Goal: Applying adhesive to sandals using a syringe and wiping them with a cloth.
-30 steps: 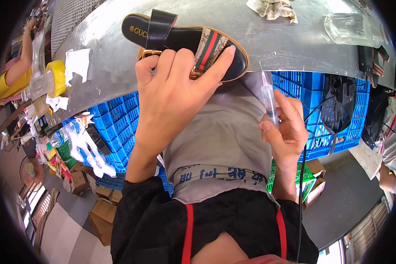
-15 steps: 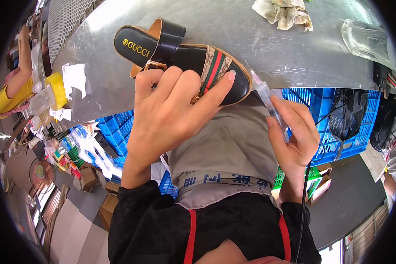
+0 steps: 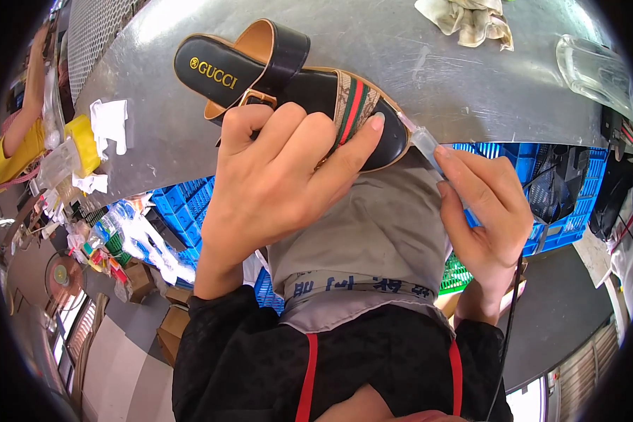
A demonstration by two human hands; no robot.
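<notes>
A black slide sandal (image 3: 316,90) with a tan edge lies across the near side of the metal table, its toe overhanging the edge on the right. One strap is black with a gold-toned buckle. The patterned front strap (image 3: 354,109) has a green-red-green stripe. My left hand (image 3: 278,172) is closed over the sandal's near side, its index finger extended across the front strap toward the toe. In my right hand (image 3: 489,200), fingers and thumb pinch a clear syringe-like applicator (image 3: 426,143). Its narrow tip is right at the rim of the toe; whether it touches cannot be made out.
A crumpled, stained cloth (image 3: 471,21) and a clear glass jar (image 3: 594,70) are on the far right of the table (image 3: 464,84). To the left are a yellow tape roll (image 3: 82,144) and white scraps. Blue crates (image 3: 573,204) stand below the edge. Another person's arm (image 3: 24,105) shows far left.
My right hand has shifted right, and the applicator leans over more, its tip now at the toe's rim. The sandal has turned slightly under my left hand, which keeps its hold.
</notes>
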